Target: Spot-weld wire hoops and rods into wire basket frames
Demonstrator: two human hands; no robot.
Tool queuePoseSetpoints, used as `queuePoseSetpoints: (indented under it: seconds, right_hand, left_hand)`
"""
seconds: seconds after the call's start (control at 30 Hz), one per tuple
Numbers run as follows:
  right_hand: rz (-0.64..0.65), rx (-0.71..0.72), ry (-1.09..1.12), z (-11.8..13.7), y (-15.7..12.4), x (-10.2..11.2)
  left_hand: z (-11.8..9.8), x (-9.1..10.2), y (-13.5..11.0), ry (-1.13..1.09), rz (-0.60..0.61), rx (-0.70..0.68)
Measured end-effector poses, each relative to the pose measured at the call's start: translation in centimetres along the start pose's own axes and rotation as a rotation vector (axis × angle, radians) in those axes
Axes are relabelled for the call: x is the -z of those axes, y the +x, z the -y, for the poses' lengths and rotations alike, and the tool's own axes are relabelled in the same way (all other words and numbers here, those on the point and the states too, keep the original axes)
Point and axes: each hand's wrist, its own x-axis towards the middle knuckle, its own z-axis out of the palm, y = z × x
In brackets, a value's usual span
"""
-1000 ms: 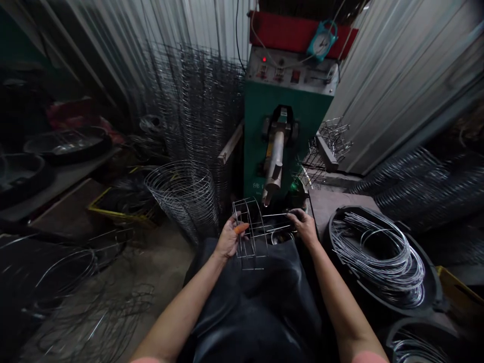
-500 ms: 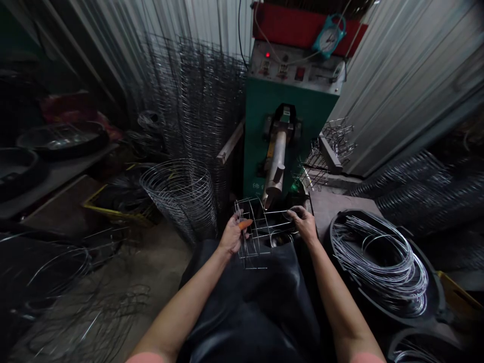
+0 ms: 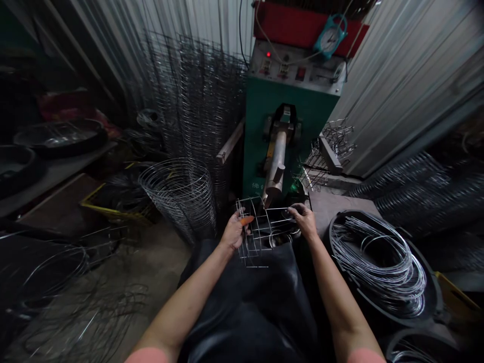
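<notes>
My left hand (image 3: 232, 233), with an orange cover on its thumb, is closed around the left side of a small wire frame (image 3: 259, 237). The frame is made of thin, bright crossing wires and sits over my dark apron (image 3: 253, 307). At the frame's right, my right hand (image 3: 303, 220) pinches the end of a straight wire (image 3: 279, 208). Just above the frame is the pointed tip of a metal machine arm (image 3: 273, 189); whether the wire touches it I cannot tell. Below the hands, a shiny round part (image 3: 279, 239) is partly hidden by the wires.
Ahead stands a green machine (image 3: 255, 116) with a red light and a hanging blue dial. Left of it are a wire cone (image 3: 176, 194) and tall stacks of wire rings (image 3: 204, 91). A black tub (image 3: 436, 297) of wire rings stands right, near a grey ledge (image 3: 342, 199).
The wire frame and both hands have shifted very slightly, with the frame a touch higher and further right. Both hands keep their hold.
</notes>
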Motion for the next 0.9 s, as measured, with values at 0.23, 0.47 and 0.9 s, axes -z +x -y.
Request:
queuePoseSetpoints:
  seconds: [0.23,0.47,0.9]
  right_hand:
    - [0.004,-0.043,-0.015,0.2,0.0,0.2]
    - [0.189,0.009,0.007,1.1,-0.8,0.7]
    - [0.283,0.234,-0.099,1.7,0.8,0.0]
  left_hand:
    - [-0.1,-0.1,0.4,-0.015,-0.019,0.028]
    - [-0.4,-0.1,0.7,0.009,0.002,-0.018]
    - [-1.5,0.1,1.5,-0.003,0.005,-0.069]
